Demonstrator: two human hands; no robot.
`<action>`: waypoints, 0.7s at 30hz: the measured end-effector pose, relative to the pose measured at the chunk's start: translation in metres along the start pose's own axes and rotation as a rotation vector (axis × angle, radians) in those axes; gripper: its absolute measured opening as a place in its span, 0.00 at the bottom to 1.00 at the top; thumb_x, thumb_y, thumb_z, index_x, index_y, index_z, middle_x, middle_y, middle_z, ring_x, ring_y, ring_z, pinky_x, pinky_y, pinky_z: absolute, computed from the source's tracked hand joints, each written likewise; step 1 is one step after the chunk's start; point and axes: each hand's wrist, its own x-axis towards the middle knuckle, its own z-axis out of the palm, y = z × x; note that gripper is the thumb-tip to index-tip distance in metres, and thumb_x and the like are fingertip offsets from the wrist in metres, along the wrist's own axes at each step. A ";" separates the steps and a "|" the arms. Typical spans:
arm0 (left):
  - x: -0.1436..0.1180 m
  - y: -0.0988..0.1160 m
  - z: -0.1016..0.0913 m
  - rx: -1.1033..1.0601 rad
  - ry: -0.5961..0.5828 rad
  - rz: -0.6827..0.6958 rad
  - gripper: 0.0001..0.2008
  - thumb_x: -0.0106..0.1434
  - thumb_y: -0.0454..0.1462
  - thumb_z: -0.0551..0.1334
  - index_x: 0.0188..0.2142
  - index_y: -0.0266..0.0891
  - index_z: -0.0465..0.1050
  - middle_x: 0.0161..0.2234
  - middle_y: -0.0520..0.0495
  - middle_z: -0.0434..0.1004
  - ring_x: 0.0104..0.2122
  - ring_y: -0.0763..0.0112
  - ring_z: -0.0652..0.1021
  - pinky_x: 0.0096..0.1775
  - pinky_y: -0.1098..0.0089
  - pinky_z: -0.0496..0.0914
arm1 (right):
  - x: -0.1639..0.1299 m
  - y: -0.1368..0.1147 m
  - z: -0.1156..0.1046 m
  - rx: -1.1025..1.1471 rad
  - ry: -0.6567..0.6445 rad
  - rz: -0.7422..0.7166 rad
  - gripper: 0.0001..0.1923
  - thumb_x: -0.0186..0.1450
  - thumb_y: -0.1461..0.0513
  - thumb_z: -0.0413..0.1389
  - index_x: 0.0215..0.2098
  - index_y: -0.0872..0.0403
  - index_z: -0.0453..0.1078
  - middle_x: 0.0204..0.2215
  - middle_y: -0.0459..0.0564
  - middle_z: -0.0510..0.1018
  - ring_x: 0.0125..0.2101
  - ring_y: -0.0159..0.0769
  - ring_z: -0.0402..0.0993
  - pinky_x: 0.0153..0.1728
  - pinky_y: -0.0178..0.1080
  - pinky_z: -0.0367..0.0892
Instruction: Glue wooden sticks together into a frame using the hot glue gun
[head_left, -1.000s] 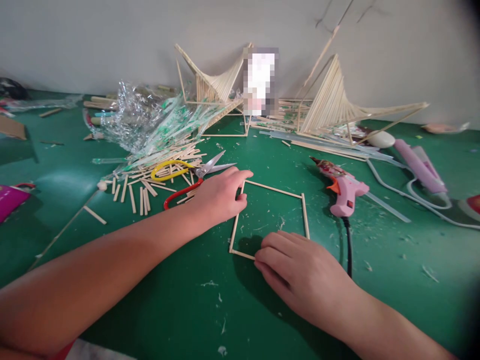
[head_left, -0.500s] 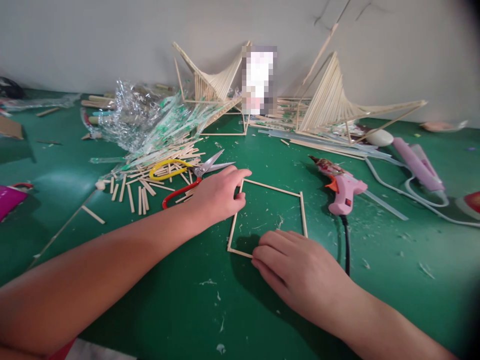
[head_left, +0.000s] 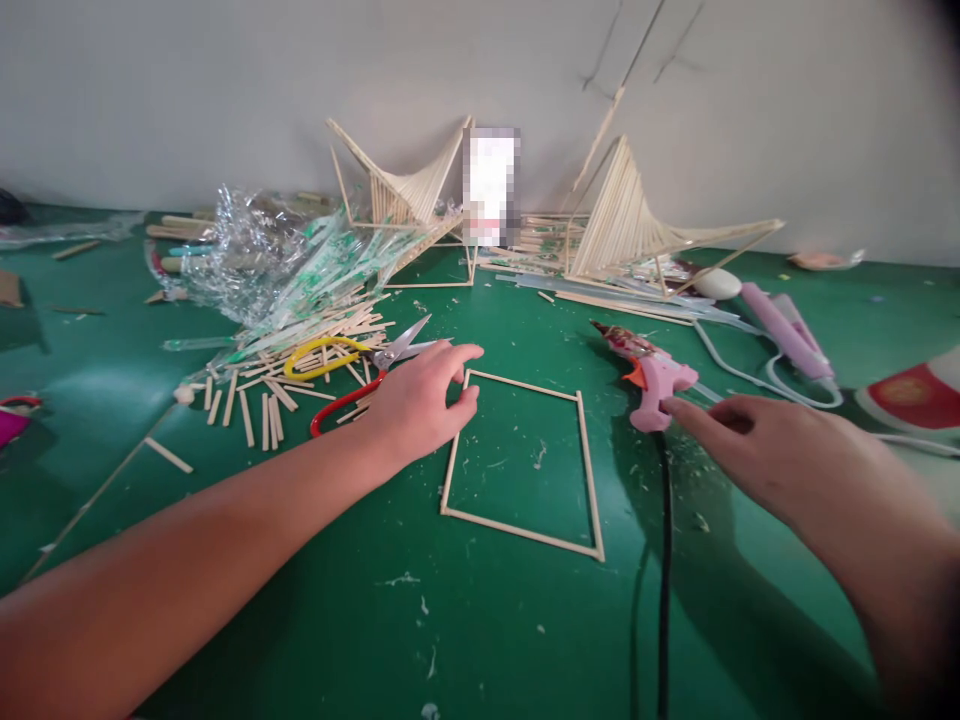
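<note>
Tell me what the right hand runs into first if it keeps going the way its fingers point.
The right hand points left and slightly away, fingertips close to the pink glue gun. Going straight on, it would most likely meet the gun's handle first; whether they already touch is unclear.

A: The glue gun (head_left: pixel 654 382) right of the pale wooden square frame (head_left: pixel 523 463) is pink with an orange trigger?

B: Yes, on a dark green table (head_left: pixel 480 640). Left, the scissors (head_left: pixel 352 372) have one yellow handle, one red.

A: And far right, a red-and-white cup (head_left: pixel 911 392).
</note>
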 end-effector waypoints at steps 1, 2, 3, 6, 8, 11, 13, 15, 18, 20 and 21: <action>0.001 0.001 0.000 0.010 0.026 0.026 0.17 0.61 0.33 0.59 0.51 0.37 0.68 0.36 0.47 0.72 0.28 0.74 0.72 0.29 0.72 0.67 | 0.006 0.001 0.002 0.026 0.001 -0.004 0.28 0.58 0.37 0.48 0.25 0.50 0.72 0.22 0.56 0.72 0.19 0.37 0.58 0.25 0.46 0.55; 0.002 0.002 0.000 0.027 0.043 0.049 0.17 0.62 0.32 0.58 0.51 0.37 0.68 0.36 0.47 0.73 0.29 0.73 0.72 0.30 0.71 0.67 | 0.010 0.000 0.003 0.054 0.002 -0.014 0.30 0.60 0.37 0.46 0.26 0.51 0.72 0.22 0.56 0.71 0.19 0.37 0.58 0.26 0.46 0.55; 0.004 0.004 -0.001 0.048 0.050 0.069 0.16 0.62 0.32 0.58 0.50 0.37 0.68 0.36 0.46 0.73 0.30 0.72 0.73 0.31 0.71 0.68 | 0.013 -0.003 0.005 0.082 0.003 -0.023 0.30 0.60 0.37 0.45 0.26 0.51 0.71 0.22 0.56 0.71 0.20 0.38 0.58 0.26 0.46 0.55; 0.013 0.013 -0.002 0.164 -0.018 0.124 0.13 0.63 0.32 0.58 0.48 0.36 0.70 0.38 0.44 0.75 0.37 0.66 0.75 0.36 0.66 0.70 | 0.020 -0.014 0.009 0.181 -0.003 -0.036 0.28 0.58 0.38 0.49 0.23 0.52 0.71 0.21 0.55 0.71 0.21 0.39 0.61 0.27 0.44 0.55; 0.023 0.022 -0.001 0.236 -0.094 0.173 0.11 0.62 0.32 0.58 0.45 0.35 0.72 0.39 0.43 0.76 0.40 0.62 0.74 0.40 0.63 0.70 | 0.024 -0.017 0.010 0.252 -0.014 -0.014 0.24 0.55 0.41 0.56 0.19 0.52 0.70 0.18 0.52 0.69 0.20 0.39 0.62 0.26 0.43 0.54; 0.039 0.036 0.004 0.279 -0.186 0.242 0.08 0.61 0.31 0.59 0.39 0.36 0.74 0.35 0.44 0.77 0.38 0.60 0.74 0.39 0.61 0.68 | 0.027 -0.010 0.009 0.421 -0.056 0.038 0.21 0.54 0.45 0.60 0.18 0.53 0.70 0.14 0.50 0.69 0.18 0.38 0.64 0.24 0.41 0.54; 0.048 0.044 0.010 0.294 -0.233 0.264 0.06 0.60 0.32 0.59 0.37 0.36 0.74 0.33 0.44 0.77 0.36 0.60 0.75 0.37 0.62 0.68 | 0.025 0.001 0.009 0.610 -0.113 0.061 0.20 0.56 0.46 0.59 0.23 0.54 0.72 0.17 0.52 0.74 0.19 0.38 0.67 0.23 0.41 0.59; 0.054 0.049 0.017 0.305 -0.264 0.273 0.06 0.61 0.33 0.60 0.36 0.36 0.74 0.32 0.44 0.76 0.34 0.61 0.75 0.36 0.62 0.68 | 0.019 0.013 0.009 0.833 -0.176 0.077 0.17 0.58 0.49 0.59 0.31 0.54 0.74 0.26 0.54 0.79 0.23 0.38 0.72 0.26 0.40 0.66; 0.056 0.051 0.025 0.318 -0.297 0.300 0.06 0.61 0.33 0.60 0.35 0.35 0.75 0.32 0.43 0.76 0.33 0.61 0.75 0.36 0.62 0.68 | 0.012 0.028 0.010 1.114 -0.224 0.108 0.14 0.57 0.53 0.59 0.37 0.52 0.71 0.33 0.52 0.79 0.29 0.35 0.74 0.30 0.38 0.71; 0.056 0.050 0.028 0.327 -0.307 0.322 0.06 0.61 0.33 0.59 0.35 0.34 0.75 0.32 0.43 0.76 0.34 0.61 0.75 0.37 0.61 0.68 | 0.008 0.033 0.010 1.233 -0.237 0.121 0.12 0.55 0.55 0.60 0.34 0.51 0.69 0.29 0.48 0.75 0.26 0.32 0.71 0.29 0.36 0.71; 0.056 0.049 0.029 0.331 -0.308 0.332 0.06 0.62 0.33 0.59 0.34 0.34 0.75 0.33 0.43 0.76 0.34 0.61 0.75 0.37 0.61 0.68 | 0.007 0.034 0.010 1.278 -0.247 0.119 0.11 0.54 0.56 0.61 0.33 0.51 0.68 0.26 0.45 0.73 0.24 0.30 0.69 0.27 0.35 0.70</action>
